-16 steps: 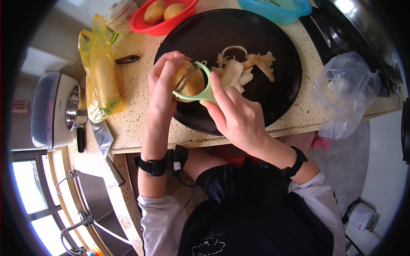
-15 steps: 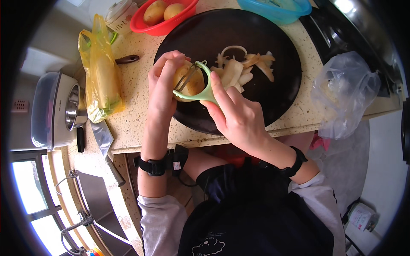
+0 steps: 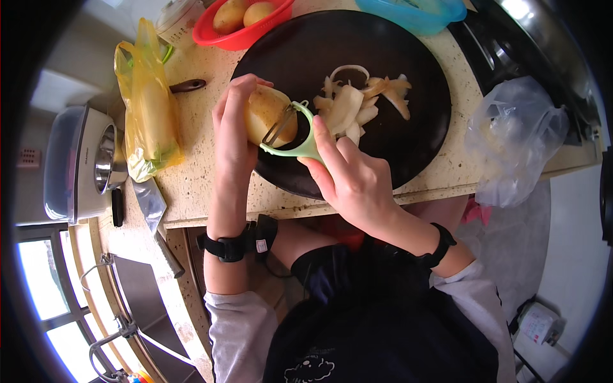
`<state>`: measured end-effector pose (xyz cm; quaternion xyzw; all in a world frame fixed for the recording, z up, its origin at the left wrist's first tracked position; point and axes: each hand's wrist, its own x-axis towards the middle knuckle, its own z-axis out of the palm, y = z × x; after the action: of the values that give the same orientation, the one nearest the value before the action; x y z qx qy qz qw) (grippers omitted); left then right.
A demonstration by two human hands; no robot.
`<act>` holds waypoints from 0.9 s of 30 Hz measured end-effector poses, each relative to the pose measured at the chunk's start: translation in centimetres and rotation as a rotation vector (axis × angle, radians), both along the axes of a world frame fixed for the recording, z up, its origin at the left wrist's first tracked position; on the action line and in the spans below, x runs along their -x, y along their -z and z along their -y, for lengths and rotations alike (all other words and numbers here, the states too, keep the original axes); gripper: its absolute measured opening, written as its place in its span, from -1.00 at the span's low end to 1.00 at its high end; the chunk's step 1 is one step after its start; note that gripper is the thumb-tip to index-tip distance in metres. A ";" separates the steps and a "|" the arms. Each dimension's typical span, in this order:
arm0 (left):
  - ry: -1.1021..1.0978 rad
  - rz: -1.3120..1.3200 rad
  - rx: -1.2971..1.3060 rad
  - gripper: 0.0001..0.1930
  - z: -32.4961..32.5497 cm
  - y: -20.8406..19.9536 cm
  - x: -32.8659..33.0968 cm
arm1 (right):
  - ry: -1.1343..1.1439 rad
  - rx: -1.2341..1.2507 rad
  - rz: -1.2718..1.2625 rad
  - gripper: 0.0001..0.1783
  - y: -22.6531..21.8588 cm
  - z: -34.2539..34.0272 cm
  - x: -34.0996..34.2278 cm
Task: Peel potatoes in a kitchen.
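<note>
My left hand is wrapped round a partly peeled potato, holding it above the left side of a round black board. Some brown skin shows on the potato beside paler peeled flesh. A light green Y-shaped peeler is gripped in my right hand. Its metal blade lies against the potato's right side. Several strips of potato peel lie in a loose pile on the board, beyond my right hand.
A red basket with two potatoes and a blue basin stand at the back. Leftward are a yellow plastic bag, a cleaver near the counter edge, and a white appliance. A clear plastic bag sits at the right edge.
My left hand has shifted slightly left and turned the potato, showing more pale flesh. The peeler blade has moved toward the potato's right side.
</note>
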<state>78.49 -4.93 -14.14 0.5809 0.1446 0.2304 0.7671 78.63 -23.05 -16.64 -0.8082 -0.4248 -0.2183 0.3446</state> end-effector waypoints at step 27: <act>0.013 -0.009 0.245 -0.74 -1.1 0.1 -0.4 | 0.098 0.107 0.145 -0.45 0.4 -0.4 0.3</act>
<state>78.89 -3.85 -14.20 0.4847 0.1714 0.2033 0.8333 78.38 -22.64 -17.03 -0.8272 -0.4198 -0.2700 0.2581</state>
